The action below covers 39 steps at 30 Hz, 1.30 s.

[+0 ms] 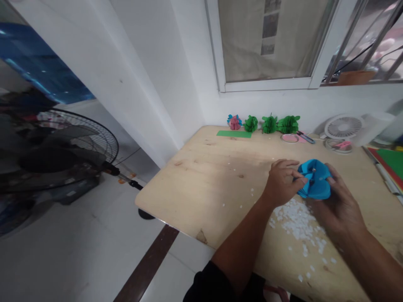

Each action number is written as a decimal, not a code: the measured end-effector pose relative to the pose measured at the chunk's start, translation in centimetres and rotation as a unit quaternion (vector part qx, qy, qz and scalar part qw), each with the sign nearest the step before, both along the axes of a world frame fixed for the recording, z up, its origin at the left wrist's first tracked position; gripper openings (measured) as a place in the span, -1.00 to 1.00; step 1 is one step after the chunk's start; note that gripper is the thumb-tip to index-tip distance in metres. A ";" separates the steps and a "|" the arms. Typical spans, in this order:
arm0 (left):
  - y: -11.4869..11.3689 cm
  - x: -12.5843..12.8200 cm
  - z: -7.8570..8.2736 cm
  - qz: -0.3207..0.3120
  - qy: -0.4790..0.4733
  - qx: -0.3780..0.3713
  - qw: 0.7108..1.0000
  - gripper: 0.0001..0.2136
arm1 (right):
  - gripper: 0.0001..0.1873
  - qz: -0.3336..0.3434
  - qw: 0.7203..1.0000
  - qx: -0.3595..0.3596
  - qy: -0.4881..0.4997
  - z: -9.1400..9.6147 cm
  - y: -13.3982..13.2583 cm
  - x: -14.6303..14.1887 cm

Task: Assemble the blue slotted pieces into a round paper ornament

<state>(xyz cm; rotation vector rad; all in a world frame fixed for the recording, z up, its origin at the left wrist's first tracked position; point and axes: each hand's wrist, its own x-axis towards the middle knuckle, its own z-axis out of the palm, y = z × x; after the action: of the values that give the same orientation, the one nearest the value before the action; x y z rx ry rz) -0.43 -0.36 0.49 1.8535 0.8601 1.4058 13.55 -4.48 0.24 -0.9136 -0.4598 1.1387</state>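
A bright blue folded paper piece (317, 188) with rounded lobes is held up over the right part of the table. My left hand (283, 182) pinches its left edge between thumb and fingers. From the right and below, my right hand (341, 205) wraps around the same piece, its fingers partly hidden behind the paper. Beneath both hands lies a loose pile of small white paper bits (297, 220), scattered over the wood.
Along the wall stand several green paper figures (270, 124) and a pink-blue one (234, 122). A green strip (234, 134), a cutter (306, 137), a tape roll (289, 138) and a small white fan (344, 126) sit at the back. A floor fan (103, 147) stands left of the table (189, 184).
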 end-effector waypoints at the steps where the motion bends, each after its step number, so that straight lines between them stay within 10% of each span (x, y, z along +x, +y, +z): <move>1: -0.1 0.1 0.0 0.014 0.013 0.022 1.000 -0.92 | -0.45 0.001 1.000 -0.001 0.000 0.0 0.0 0.0; 8: -0.8 1.0 0.0 0.073 0.071 0.119 0.988 -0.88 | -0.43 -0.003 1.000 -0.007 -0.011 0.0 -0.1 0.0; 39: -0.7 0.3 0.1 0.069 0.073 0.109 0.989 -0.87 | -0.45 -0.002 1.000 -0.006 -0.016 0.0 -0.2 -0.2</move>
<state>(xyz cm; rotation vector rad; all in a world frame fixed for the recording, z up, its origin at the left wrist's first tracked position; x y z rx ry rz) -0.13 -1.01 0.56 2.1173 0.9540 1.5134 13.36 -4.71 0.27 -0.9444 -0.4781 1.1256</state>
